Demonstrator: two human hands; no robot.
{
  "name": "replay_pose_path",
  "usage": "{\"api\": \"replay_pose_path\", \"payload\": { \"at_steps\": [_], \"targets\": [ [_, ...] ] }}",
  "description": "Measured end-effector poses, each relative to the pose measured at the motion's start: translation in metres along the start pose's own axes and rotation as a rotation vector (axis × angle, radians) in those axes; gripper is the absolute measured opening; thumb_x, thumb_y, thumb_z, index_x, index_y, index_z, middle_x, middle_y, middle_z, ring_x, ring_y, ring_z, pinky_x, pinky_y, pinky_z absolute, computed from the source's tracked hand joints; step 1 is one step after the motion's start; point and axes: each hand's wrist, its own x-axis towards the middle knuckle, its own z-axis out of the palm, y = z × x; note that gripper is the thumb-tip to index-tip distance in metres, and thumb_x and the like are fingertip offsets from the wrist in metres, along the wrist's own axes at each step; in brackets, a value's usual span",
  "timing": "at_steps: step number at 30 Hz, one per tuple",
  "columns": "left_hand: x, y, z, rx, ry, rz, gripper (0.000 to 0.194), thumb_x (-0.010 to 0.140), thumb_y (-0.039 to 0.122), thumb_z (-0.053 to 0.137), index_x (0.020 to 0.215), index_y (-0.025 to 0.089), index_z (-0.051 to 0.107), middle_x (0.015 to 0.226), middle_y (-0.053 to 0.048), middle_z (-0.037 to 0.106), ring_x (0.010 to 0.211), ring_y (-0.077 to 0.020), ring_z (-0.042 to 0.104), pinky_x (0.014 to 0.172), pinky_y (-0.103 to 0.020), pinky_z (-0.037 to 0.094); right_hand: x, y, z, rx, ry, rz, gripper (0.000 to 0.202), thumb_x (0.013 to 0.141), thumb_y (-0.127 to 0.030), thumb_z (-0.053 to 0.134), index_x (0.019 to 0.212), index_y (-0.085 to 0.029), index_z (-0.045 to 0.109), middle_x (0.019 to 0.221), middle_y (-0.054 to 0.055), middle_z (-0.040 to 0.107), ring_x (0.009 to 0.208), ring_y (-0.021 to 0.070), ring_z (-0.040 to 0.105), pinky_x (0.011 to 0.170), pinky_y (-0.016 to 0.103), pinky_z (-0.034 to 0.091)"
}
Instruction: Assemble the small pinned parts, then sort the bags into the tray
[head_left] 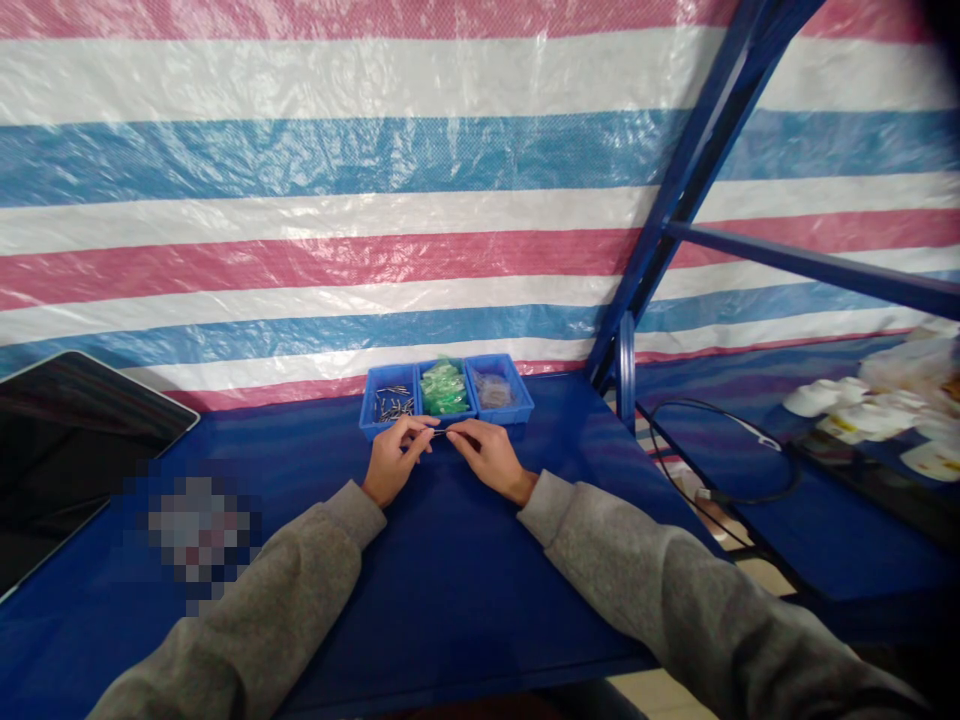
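Note:
My left hand [391, 462] and my right hand [491, 460] meet just in front of a row of blue bins. Both are closed in a pinch at the fingertips, and a small, thin metal-looking piece [439, 432] spans the gap between them. It is too small to name its kind. In the left bin [367, 408] lie short metal pieces [395, 405]. Green plastic pieces or packets [444, 388] heap up in the middle bin. The right bin [521, 411] holds clear, thin plastic-like items [493, 391].
A dark flat screen [67, 460] lies at the left of the blue table [450, 610]. Near it is a blurred-out patch [196, 530]. On the right stand a blue metal frame [675, 200], a black cable [787, 490] and white objects [862, 410] on another blue surface.

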Motion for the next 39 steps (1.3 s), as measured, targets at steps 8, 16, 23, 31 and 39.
{"api": "replay_pose_path", "payload": {
  "at_steps": [8,16,23,31,39],
  "targets": [
    [-0.0016,-0.0026,0.0002,0.009,-0.006,-0.047,0.020,0.089,0.034,0.048,0.083,0.015,0.051,0.077,-0.002,0.067,0.047,-0.0067,0.055,0.049,-0.020,0.046,-0.0004,0.0010,0.0010,0.006,0.026,0.007,0.022,0.092,-0.027,0.045,0.087,-0.018,0.065,0.082,0.004,0.067,0.074,0.0157,0.061,0.071,0.026,0.045],
    [-0.0005,-0.0008,0.0005,-0.030,0.009,-0.030,0.024,0.088,0.036,0.048,0.077,0.016,0.042,0.113,-0.013,0.063,0.059,-0.0094,0.063,0.049,-0.021,0.049,-0.0007,0.0011,0.0010,-0.004,0.032,0.008,0.024,0.092,-0.028,0.044,0.088,-0.018,0.065,0.081,0.005,0.067,0.073,0.0162,0.061,0.071,0.026,0.046],
    [-0.0007,-0.0021,0.0032,-0.050,-0.011,-0.068,0.024,0.088,0.037,0.048,0.077,0.016,0.043,0.096,-0.008,0.068,0.044,-0.0053,0.055,0.043,-0.018,0.044,-0.0007,0.0019,0.0018,-0.003,0.029,0.011,0.023,0.092,-0.028,0.045,0.086,-0.018,0.065,0.080,0.004,0.067,0.073,0.0159,0.061,0.071,0.026,0.046],
    [-0.0015,-0.0020,0.0001,0.108,-0.040,-0.056,0.024,0.089,0.037,0.048,0.080,0.016,0.053,0.054,0.005,0.055,0.039,-0.0054,0.043,0.043,-0.016,0.034,-0.0003,-0.0001,0.0013,0.000,0.016,0.010,0.023,0.092,-0.028,0.044,0.086,-0.019,0.065,0.081,0.004,0.067,0.073,0.0160,0.061,0.071,0.026,0.046],
    [0.0024,-0.0036,-0.0034,0.275,-0.063,0.185,0.023,0.087,0.033,0.052,0.084,0.017,0.068,0.081,-0.004,0.066,0.072,-0.0146,0.060,0.070,-0.025,0.047,0.0001,-0.0024,-0.0005,0.013,0.026,0.010,0.022,0.092,-0.026,0.044,0.088,-0.019,0.064,0.085,0.005,0.067,0.077,0.0167,0.062,0.074,0.027,0.047]
  ]
}}
